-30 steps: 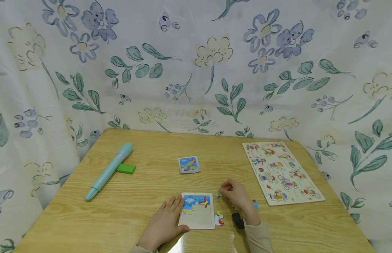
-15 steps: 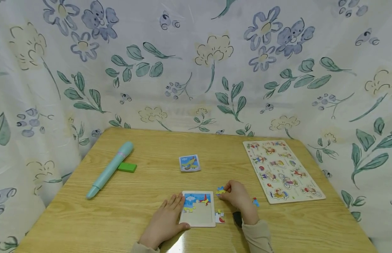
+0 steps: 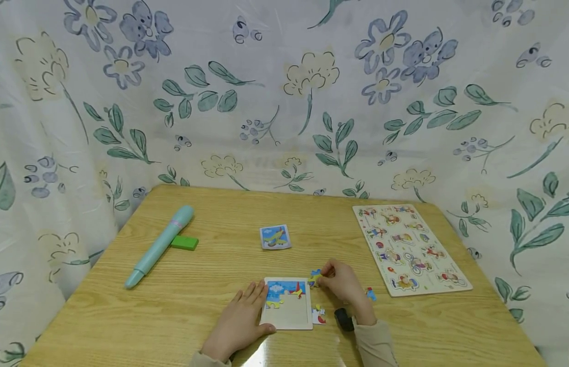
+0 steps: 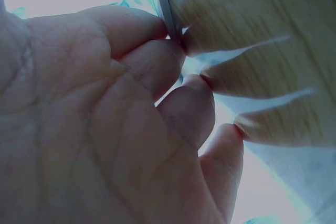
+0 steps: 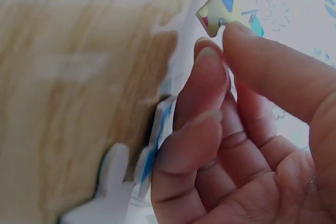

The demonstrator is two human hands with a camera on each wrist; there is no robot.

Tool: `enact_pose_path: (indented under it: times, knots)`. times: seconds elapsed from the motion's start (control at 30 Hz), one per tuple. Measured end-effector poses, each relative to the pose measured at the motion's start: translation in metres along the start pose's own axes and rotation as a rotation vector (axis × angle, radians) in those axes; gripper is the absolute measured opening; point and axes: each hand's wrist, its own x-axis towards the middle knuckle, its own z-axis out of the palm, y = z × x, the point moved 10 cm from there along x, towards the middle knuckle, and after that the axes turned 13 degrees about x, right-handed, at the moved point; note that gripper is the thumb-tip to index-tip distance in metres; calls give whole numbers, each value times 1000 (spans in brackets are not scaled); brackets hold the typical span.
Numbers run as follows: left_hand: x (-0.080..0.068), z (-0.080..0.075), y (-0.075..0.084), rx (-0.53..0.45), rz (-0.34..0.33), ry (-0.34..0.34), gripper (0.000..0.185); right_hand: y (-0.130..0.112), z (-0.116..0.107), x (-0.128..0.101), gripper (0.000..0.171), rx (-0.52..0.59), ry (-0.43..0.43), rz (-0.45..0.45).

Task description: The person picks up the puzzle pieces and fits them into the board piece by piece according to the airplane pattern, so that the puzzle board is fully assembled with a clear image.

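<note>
A square jigsaw tray (image 3: 288,319) lies on the table, its upper part filled with blue sky, a red tail and some yellow. My left hand (image 3: 242,322) rests flat along the tray's left edge, fingers extended; in the left wrist view its fingertips touch the edge. Just off the tray's upper right corner, my right hand (image 3: 345,283) pinches a yellow and blue jigsaw piece (image 5: 219,3) between thumb and fingers. A white and red piece (image 3: 318,317) lies against the tray's right side. Right of my right hand lies a blue and red piece (image 3: 370,294).
Behind the tray lies a small airplane picture card (image 3: 275,237). A large board with figure pieces (image 3: 406,250) lies at the right. To the left are a long teal marker-shaped object (image 3: 160,246) and a green block (image 3: 185,243). A black object (image 3: 344,320) sits by the right wrist.
My right hand has picked up the yellow and blue jigsaw piece and brought it slightly left, to the tray's upper right corner. My left hand has stayed on the tray's edge.
</note>
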Motion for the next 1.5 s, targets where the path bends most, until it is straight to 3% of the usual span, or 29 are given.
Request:
enact_pose_path:
  times: [0.27,0.5,0.7,1.13,1.5]
  knots:
    - [-1,-1,1,2,9,23,88,-2,9,0,10,151,-75,9]
    - [1,0,0,-6,-3,12,88,-22,43,-7,12,252,-273,-34]
    - [2,2,-1,-17,-11,-15,87,-31,66,-12,11,249,-336,-53]
    - [1,1,0,-5,-4,-14,88,-30,78,-13,8,44,-264,-52]
    - [0,-1,0,-9,-7,-3,87,-32,79,-13,11,-20,-238,-72]
